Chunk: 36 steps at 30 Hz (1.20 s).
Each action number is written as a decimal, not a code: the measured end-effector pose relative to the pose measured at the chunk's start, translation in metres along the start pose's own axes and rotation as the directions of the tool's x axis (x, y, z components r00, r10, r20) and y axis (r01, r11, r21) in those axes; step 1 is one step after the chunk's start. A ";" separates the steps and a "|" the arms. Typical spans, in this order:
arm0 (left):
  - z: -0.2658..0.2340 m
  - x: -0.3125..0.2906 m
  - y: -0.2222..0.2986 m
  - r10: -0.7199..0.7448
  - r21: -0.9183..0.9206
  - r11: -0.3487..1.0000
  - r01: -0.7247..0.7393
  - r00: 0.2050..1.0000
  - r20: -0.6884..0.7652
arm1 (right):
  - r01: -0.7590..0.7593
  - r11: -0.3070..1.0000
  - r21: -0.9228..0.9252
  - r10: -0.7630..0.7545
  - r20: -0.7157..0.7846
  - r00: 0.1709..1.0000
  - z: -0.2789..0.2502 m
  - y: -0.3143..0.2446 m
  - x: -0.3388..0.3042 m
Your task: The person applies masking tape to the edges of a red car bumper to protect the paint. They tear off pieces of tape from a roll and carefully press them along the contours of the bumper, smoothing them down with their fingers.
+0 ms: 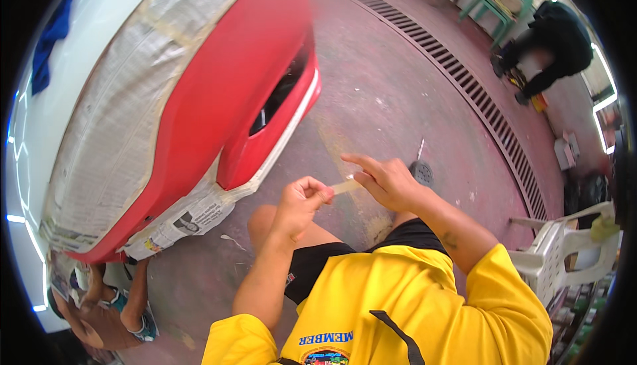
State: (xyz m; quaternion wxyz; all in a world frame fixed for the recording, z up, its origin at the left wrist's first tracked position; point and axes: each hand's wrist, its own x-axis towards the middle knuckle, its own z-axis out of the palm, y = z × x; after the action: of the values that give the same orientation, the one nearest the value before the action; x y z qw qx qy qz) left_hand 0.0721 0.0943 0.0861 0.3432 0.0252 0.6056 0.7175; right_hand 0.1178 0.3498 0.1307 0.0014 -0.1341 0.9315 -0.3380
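Observation:
A short strip of pale, translucent tape (pixel 345 186) stretches between my two hands in front of my lap. The thumb and fingers of my left hand (pixel 300 207) pinch its left end. At the other end is my right hand (pixel 393 184), its thumb against the strip and its index finger stretched out above. How the remaining right fingers grip is partly hidden. Left of my hands stands a red car bumper (pixel 219 73), with a dark opening and pale taped edging. Grey masking sheet (pixel 126 106) covers the body panel beside it, and newspaper (pixel 192 222) is fixed along its lower edge.
A crouching person (pixel 109 312) works below the car at lower left. Another person (pixel 554 43) bends over at upper right, near a green chair (pixel 504 6). A slotted floor drain (pixel 451 63) curves along the right. A white plastic chair (pixel 557 259) stands close to my right elbow.

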 end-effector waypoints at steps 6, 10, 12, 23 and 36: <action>0.000 0.013 0.002 -0.122 -0.116 0.986 0.122 0.992 0.001 | -0.026 0.999 0.041 0.025 0.026 0.999 -0.004 0.017 0.005; 0.006 0.021 -0.006 -0.145 -0.081 0.987 0.141 0.988 -0.044 | -0.066 0.997 0.046 0.066 0.008 0.998 0.002 0.031 0.001; 0.011 0.024 -0.010 -0.128 -0.033 0.991 0.126 0.988 -0.085 | -0.106 0.994 0.031 0.105 0.020 0.994 0.004 0.038 0.001; 0.001 0.044 -0.005 0.264 0.501 0.862 0.082 0.771 -0.580 | -0.491 0.825 -0.280 0.517 0.024 0.856 0.090 0.284 -0.015; 0.107 0.152 -0.063 0.085 0.964 -0.236 -0.124 0.985 0.147 | -0.145 -0.287 0.947 0.649 0.304 0.697 0.162 0.198 0.046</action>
State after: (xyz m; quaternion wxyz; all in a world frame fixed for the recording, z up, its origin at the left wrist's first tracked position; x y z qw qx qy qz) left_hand 0.0333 0.2669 0.0013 0.1393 0.3438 0.9287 -0.0010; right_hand 0.0390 0.3824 -0.1151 0.0530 0.3071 0.3348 -0.8893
